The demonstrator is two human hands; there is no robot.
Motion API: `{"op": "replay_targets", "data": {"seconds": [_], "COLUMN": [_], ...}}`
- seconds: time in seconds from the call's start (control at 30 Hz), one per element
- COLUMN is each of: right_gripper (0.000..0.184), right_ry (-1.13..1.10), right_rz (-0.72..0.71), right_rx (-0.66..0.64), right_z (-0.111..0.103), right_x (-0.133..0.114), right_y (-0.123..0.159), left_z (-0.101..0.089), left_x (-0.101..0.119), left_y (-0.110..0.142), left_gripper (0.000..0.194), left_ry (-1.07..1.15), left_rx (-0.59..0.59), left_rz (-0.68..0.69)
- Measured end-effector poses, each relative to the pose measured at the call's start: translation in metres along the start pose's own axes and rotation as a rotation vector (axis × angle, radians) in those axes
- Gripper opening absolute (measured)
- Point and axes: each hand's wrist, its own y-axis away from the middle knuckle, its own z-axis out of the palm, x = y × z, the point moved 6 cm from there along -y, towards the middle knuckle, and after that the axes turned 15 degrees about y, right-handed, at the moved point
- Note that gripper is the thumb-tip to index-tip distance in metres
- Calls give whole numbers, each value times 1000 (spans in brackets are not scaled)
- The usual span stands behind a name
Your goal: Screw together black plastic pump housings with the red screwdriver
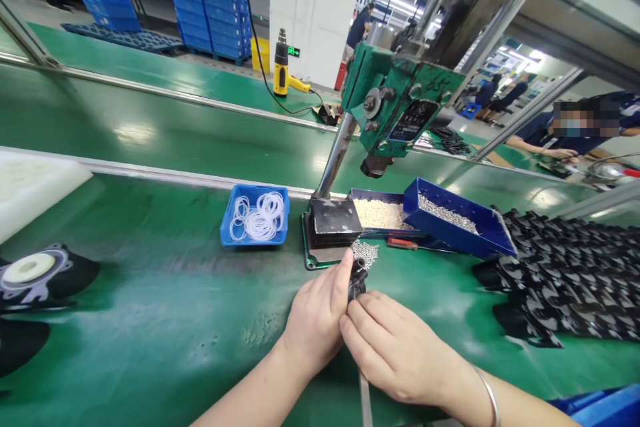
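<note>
My left hand (317, 313) and my right hand (400, 347) meet in front of the press base, both closed around a small black plastic part (358, 283). Only its upper end shows, with a round opening at the top; my fingers hide the rest. The left index finger points up along its side. Just beyond it lies a heap of small shiny metal pieces (365, 253) beside the black block (334, 221) of the press base. A pale flat strip (366, 400) shows below my hands; I cannot tell whether it is held.
The green press head (400, 103) hangs above. A blue bin (230, 233) holds white rings; a tilted blue bin (435, 225) holds metal pieces. A red-handled screwdriver (403, 244) lies nearby. Black housings (565, 273) line the right, others (75, 273) the left. A person (590, 127) works opposite.
</note>
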Motion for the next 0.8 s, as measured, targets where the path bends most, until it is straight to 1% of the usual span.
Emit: {"op": "replay_targets", "data": {"seconds": [0.1, 0.2, 0.27, 0.37, 0.8], "right_gripper": [29, 27, 26, 27, 27], "right_ry": [21, 10, 6, 12, -14], "right_rz": [-40, -59, -39, -16, 25], "right_rx": [-29, 18, 48, 52, 69], "right_z": [-2, -5, -6, -6, -9], "right_x": [-2, -1, 1, 2, 6], "right_y": [-8, -8, -5, -2, 1], "left_z": [-2, -5, -7, -9, -6], "left_x": [1, 2, 4, 7, 8], "left_y": [0, -2, -4, -6, -6], "left_gripper": [65, 64, 60, 56, 55], "left_ry": [-50, -75, -81, -83, -70], "left_rx": [28, 45, 45, 44, 35], "left_rz": [41, 65, 80, 98, 111]}}
